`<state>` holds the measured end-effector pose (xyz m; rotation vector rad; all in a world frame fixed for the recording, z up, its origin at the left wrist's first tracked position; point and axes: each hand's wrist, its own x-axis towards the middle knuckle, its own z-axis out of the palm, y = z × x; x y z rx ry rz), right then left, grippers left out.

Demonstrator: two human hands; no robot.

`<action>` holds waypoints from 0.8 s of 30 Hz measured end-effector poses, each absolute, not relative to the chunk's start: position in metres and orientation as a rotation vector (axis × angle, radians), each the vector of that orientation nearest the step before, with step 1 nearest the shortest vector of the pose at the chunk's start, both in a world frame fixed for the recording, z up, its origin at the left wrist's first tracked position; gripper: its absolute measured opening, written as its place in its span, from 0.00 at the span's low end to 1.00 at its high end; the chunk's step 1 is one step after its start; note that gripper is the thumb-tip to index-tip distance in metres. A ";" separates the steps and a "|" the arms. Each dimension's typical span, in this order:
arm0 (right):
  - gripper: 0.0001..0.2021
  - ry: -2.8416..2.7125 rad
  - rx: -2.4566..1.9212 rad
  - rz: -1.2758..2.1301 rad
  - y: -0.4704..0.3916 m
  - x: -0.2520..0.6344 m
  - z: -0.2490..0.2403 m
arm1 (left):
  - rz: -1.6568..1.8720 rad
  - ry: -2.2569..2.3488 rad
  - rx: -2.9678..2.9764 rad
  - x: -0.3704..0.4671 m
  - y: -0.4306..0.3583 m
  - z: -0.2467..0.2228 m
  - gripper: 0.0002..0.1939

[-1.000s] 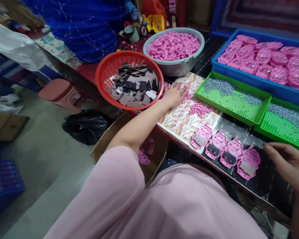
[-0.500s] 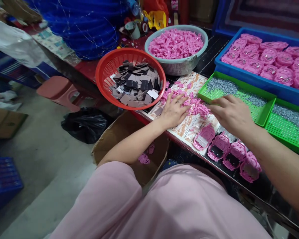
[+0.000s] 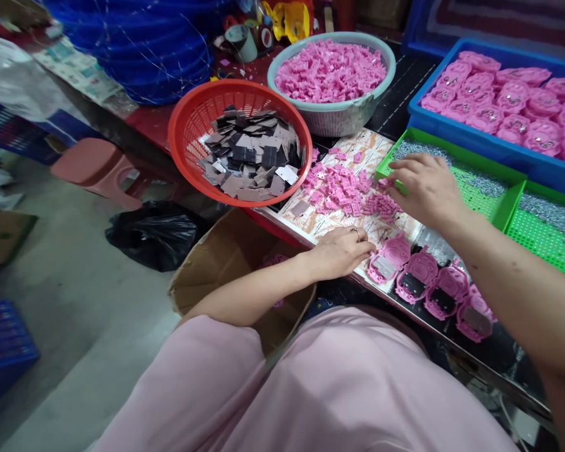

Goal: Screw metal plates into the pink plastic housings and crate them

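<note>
My left hand [image 3: 344,252], with a ring on one finger, rests by the table's front edge, its fingers drawn together beside the leftmost pink casing [image 3: 388,258]. What its fingertips hold, if anything, is too small to tell. My right hand [image 3: 422,188] is at the left end of the green tray [image 3: 492,207], fingers bent and pressed together near small pink pieces; its fingertips' contents cannot be made out. Loose small pink parts [image 3: 341,188] lie on the patterned sheet [image 3: 306,220] between the hands and the baskets. Several pink casings stand in a row along the edge, some with dark plates.
A red basket [image 3: 179,147] of grey and black plates stands at the left, and a pale basin [image 3: 332,119] of pink parts behind. A blue crate [image 3: 480,138] holds pink casings. Below are a cardboard box [image 3: 193,282], black bag [image 3: 153,235] and pink stool [image 3: 87,163].
My left hand has moved from the pink parts pile toward the table's front edge, uncovering the pile. My right hand has shifted slightly up and left. The view has shifted a little.
</note>
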<state>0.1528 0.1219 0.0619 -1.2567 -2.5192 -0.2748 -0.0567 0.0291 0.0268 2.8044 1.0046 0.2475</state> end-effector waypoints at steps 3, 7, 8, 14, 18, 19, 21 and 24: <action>0.11 -2.311 -1.465 -0.071 0.097 0.171 0.073 | 0.210 1.009 2.804 -0.057 0.032 0.027 0.10; 0.13 -2.115 -1.565 0.304 0.052 0.204 0.081 | 0.210 1.089 2.809 -0.050 0.053 0.028 0.11; 0.13 -2.068 -1.588 0.386 0.040 0.213 0.080 | 0.239 1.113 2.821 -0.047 0.061 0.029 0.11; 0.11 -1.858 -1.698 0.348 -0.030 0.247 0.068 | 0.640 1.090 2.769 -0.010 0.085 0.045 0.16; 0.09 -1.847 -1.729 0.178 -0.061 0.246 0.063 | 0.677 0.612 2.439 0.023 0.052 0.052 0.12; 0.08 -1.858 -1.703 0.148 -0.066 0.244 0.063 | 0.651 0.551 2.345 0.032 0.044 0.053 0.12; 0.08 -1.892 -1.613 0.101 -0.074 0.241 0.065 | 0.581 0.505 2.150 0.048 0.031 0.055 0.12; 0.14 -1.944 -1.508 0.032 -0.086 0.240 0.069 | 0.482 0.519 1.936 0.065 0.024 0.057 0.12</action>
